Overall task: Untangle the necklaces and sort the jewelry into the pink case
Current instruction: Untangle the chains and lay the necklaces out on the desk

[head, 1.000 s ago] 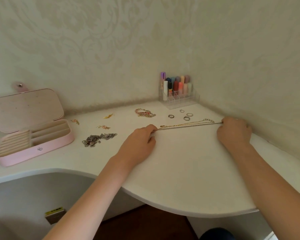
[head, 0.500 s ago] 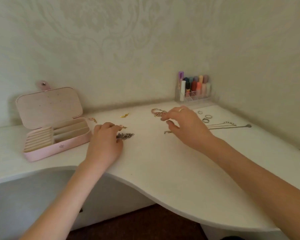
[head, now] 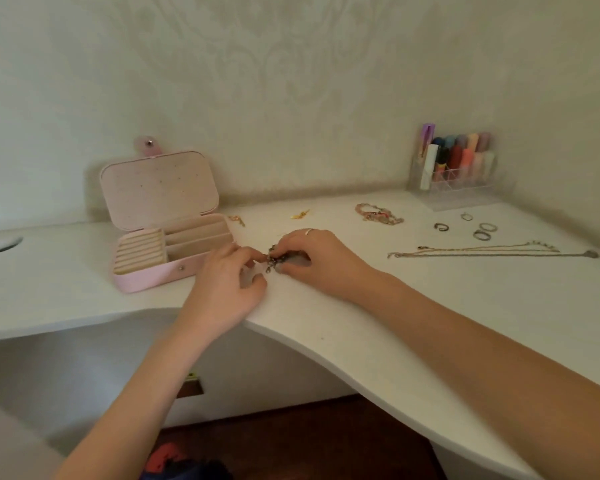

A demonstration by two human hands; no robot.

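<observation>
Between both hands: dark silver tangled chain cluster [head: 277,260], low over the white curved desk top [head: 413,317], just right of the open pink jewellery case [head: 160,244].
Left hand [head: 227,284]: fingertips pinched narrow at the left end of the tangled chain cluster, thumb curled underneath.
Right hand [head: 317,261]: fingers curled down over the right part of the cluster, gripping it; thin ring on one finger.
Hidden: most of the cluster, covered by the right fingers; number of chains in it impossible to tell; only a few links and a small clasp showing in the gap.
Case: lid upright against the wall, snap tab on top, ring rolls on the left, long slots on the right; front right corner partly behind the left hand.
Straightened chains [head: 489,251]: thin gold and silver strands laid out side by side, well to the right, apart from both hands.
Rings [head: 482,232]: several small metal ones, scattered just behind the strands.
Pink beaded bracelet [head: 378,214]: behind the right hand, near the wall.
Small gold earrings [head: 300,214]: one behind the hands, another beside the case; shapes too small to make out.
Clear acrylic organiser of lipsticks [head: 458,168]: in the far right corner.
</observation>
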